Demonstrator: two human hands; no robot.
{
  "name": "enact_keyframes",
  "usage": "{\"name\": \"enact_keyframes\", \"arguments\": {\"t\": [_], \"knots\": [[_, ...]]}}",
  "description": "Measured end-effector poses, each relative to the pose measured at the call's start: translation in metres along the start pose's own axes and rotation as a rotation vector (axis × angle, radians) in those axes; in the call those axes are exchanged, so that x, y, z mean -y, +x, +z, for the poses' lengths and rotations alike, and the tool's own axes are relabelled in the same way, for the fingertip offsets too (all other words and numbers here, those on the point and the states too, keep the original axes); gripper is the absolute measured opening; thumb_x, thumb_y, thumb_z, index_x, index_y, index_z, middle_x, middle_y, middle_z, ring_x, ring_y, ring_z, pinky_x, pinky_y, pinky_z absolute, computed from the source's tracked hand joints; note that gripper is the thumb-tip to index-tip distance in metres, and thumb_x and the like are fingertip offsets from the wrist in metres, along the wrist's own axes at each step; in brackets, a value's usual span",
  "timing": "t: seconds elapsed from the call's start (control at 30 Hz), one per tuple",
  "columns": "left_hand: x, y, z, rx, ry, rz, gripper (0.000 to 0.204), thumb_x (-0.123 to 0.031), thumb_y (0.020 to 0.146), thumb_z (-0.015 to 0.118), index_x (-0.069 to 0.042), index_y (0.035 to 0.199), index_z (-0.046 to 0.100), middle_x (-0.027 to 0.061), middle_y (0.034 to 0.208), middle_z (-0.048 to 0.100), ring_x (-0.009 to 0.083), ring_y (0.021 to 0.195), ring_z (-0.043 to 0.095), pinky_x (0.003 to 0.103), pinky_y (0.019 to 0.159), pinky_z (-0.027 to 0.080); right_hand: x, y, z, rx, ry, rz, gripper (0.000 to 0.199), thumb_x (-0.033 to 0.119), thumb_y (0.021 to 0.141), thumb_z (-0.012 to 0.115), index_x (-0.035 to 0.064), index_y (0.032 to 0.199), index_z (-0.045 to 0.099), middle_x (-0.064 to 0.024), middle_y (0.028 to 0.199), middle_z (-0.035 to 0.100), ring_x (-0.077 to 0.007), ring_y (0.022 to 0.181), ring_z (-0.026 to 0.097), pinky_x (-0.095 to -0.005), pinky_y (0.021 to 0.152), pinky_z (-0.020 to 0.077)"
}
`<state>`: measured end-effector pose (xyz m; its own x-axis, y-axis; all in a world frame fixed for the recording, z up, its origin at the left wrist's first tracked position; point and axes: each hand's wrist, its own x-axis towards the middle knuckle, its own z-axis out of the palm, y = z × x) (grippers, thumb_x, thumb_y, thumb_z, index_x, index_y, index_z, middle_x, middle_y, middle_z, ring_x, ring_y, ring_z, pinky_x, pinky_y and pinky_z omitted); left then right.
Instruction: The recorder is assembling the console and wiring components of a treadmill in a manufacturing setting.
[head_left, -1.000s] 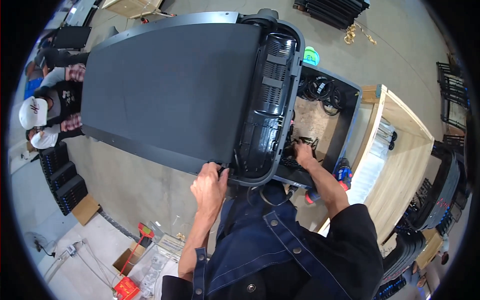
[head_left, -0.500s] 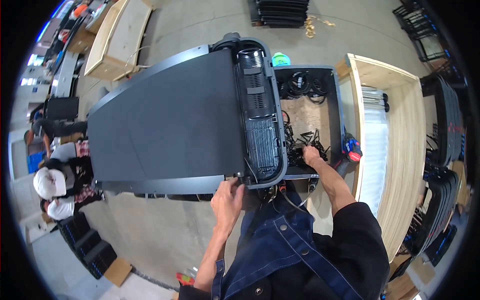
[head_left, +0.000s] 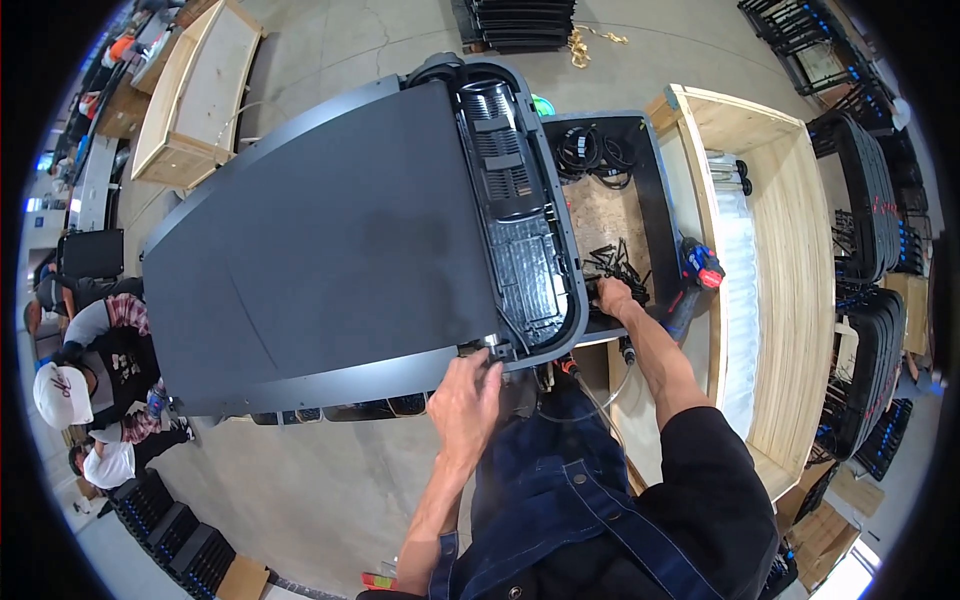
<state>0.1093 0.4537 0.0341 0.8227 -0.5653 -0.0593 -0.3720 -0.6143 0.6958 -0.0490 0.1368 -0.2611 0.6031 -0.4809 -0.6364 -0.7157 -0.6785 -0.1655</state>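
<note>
A treadmill deck with a black running belt (head_left: pixel 330 240) lies before me, its open motor bay (head_left: pixel 525 270) at the right end. My left hand (head_left: pixel 465 405) is at the bay's near corner, fingers bent against the metal roller end (head_left: pixel 491 342); whatever small part is between them is hidden. Deep in a dark bin (head_left: pixel 661 200) right of the deck, my right hand (head_left: pixel 614 297) has curled fingers among loose black bolts (head_left: pixel 622 262). Its fingertips are partly hidden by the hand itself. Coiled black cables (head_left: pixel 590 155) lie at the bin's far end.
A blue and red power driver (head_left: pixel 700 265) hangs at the bin's right side, beside a long wooden crate (head_left: pixel 800 300). Hoses (head_left: pixel 598 400) run below the bin. Black frames are stacked at far right (head_left: pixel 865 200). People work at far left (head_left: pixel 100 370).
The view has shifted, so the deck sits slightly lower and further left. My left fingers stay at the roller corner, and my right hand stays in the bin at the bolts.
</note>
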Motion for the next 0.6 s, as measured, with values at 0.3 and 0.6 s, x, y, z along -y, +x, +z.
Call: {"name": "enact_keyframes", "arguments": {"t": [0.3,0.6], "knots": [[0.002,-0.002,-0.003,0.001,-0.021,0.031,0.021,-0.015,0.087,0.075,-0.004,0.104,0.070,0.0111,0.086,0.069,0.0258,0.071,0.070,0.036,0.062,0.053,0.005,-0.054,-0.044,-0.198,0.280,-0.045,0.027,0.021,0.080,0.081,-0.0001,0.096,0.073,-0.0245,0.091,0.071,-0.0435,0.092,0.068,-0.0462,0.082,0.0547],[0.004,0.011,-0.034,0.154,-0.112,0.140,0.020,-0.003,0.086,0.069,-0.003,0.106,0.070,0.0131,0.097,0.069,0.0294,0.089,0.068,0.040,0.077,0.053,0.082,-0.208,-0.145,-0.261,1.378,-0.028,0.018,0.011,0.095,0.067,-0.0036,0.104,0.062,-0.0069,0.074,0.067,-0.0125,0.064,0.063,-0.0266,0.058,0.0534]]}}
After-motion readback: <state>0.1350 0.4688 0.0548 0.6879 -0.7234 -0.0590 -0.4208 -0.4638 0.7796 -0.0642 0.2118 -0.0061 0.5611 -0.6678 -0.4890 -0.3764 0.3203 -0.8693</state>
